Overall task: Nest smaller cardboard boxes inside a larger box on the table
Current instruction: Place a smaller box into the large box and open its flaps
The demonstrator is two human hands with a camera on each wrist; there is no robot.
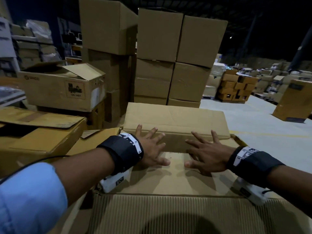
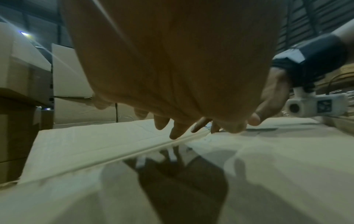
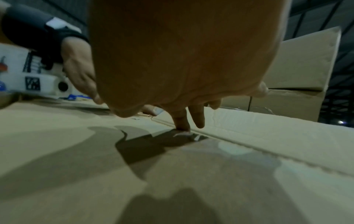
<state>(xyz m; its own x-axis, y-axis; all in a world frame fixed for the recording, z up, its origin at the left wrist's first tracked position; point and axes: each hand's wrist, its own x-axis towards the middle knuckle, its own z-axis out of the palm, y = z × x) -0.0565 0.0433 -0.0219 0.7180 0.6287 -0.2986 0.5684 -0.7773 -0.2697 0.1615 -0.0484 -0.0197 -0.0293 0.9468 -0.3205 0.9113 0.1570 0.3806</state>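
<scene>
A large brown cardboard box (image 1: 177, 181) fills the space in front of me, its top panel lying flat. Its far flap (image 1: 175, 117) slopes up behind my hands and its near flap (image 1: 168, 215) shows corrugated ribs. My left hand (image 1: 152, 142) and right hand (image 1: 204, 149) lie side by side with fingers spread straight over the fold at the far flap. In the right wrist view a fingertip (image 3: 182, 127) of my right hand (image 3: 182, 60) touches the cardboard by that fold. My left hand (image 2: 172, 75) hovers just above the panel (image 2: 95, 144). What is inside the box is hidden.
An open printed carton (image 1: 64, 86) sits on other boxes at the left, beside a flat box (image 1: 38, 132). Tall stacks of cartons (image 1: 168, 56) stand right behind. Grey floor (image 1: 253, 125) lies to the right, with a lone box (image 1: 293, 102) and distant pallets.
</scene>
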